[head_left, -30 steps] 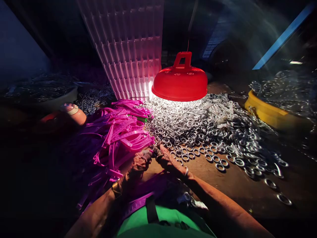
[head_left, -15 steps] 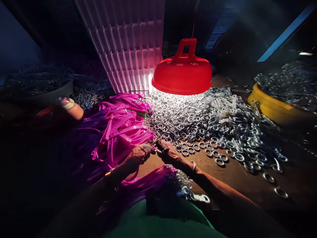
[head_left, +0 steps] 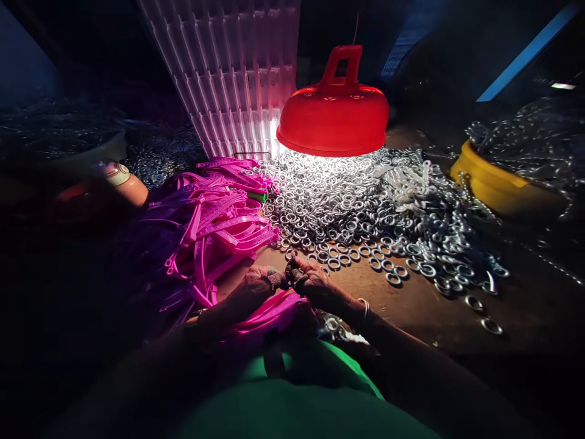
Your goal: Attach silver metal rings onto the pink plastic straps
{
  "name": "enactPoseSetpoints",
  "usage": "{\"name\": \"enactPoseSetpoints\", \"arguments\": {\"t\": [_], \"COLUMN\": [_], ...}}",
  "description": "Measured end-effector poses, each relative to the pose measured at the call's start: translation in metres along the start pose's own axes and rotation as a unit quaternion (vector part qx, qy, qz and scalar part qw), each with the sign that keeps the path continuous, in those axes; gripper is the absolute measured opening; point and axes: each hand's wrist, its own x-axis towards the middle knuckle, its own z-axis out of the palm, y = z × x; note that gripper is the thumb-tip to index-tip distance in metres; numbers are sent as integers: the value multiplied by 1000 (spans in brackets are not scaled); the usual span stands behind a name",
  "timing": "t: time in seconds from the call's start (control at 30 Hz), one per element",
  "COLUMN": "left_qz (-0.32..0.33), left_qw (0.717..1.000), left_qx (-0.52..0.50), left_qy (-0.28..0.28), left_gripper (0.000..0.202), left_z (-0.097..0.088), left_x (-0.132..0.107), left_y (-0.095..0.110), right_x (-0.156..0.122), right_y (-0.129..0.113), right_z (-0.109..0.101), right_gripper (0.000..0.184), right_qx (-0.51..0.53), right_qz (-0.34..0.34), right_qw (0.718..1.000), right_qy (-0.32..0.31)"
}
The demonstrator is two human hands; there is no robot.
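Here, two hands point(head_left: 286, 283), one red lamp point(head_left: 333, 116).

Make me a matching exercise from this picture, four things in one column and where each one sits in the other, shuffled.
Things:
1. red lamp shade
2. pink plastic strips
3. yellow tub
4. metal rings

Places:
A. far right edge
B. heaped left of the hands
C. hanging over the ring pile
D. spread on the floor under the lamp

Pairs: 1-C, 2-B, 3-A, 4-D

straps point(head_left: 214, 225) left of rings point(head_left: 347, 207) | lamp point(head_left: 333, 119) over rings (rear) | tub point(head_left: 498, 183) far right | hands point(head_left: 286, 283) meet in front
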Motion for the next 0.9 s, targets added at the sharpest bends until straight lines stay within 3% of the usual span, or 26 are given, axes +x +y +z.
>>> {"name": "enactPoseSetpoints", "arguments": {"t": [0.1,0.23,0.33,0.43,0.5,0.6,0.7,0.9], "left_qz": [-38,-65,-68,-94,-119,-123,-90,-73], "left_qw": [998,995,994,989,985,978,972,979], "left_qx": [-49,-69,-81,-99,-93,-55,-20,-110], "left_qy": [-1,10,-27,-57,-79,-159,-214,-157], "left_gripper": [25,28,36,36,37,44,47,52], "left_z": [-2,-8,-18,-28,-32,-34,-28,-2], "left_x": [5,8,7,2,-3,-12,-21,-51], "left_y": [-12,-17,-10,5,15,19,9,-12], "right_x": [7,14,13,2,-11,-38,-62,-88], "right_y": [0,-5,-12,-18,-21,-22,-23,-28], "right_z": [2,6,3,-3,-5,-2,4,16], "right_gripper": [7,10,19,15,22,23,16,25], "right_qx": [-77,-42,-64,-147,-177,-254,-324,-303], "right_qz": [-28,-48,-96,-185,-210,-181,-160,-77], "right_qw": [997,998,992,968,954,940,925,944], "right_qy": [-9,-27,-42,-85,-122,-139,-115,-103]}}
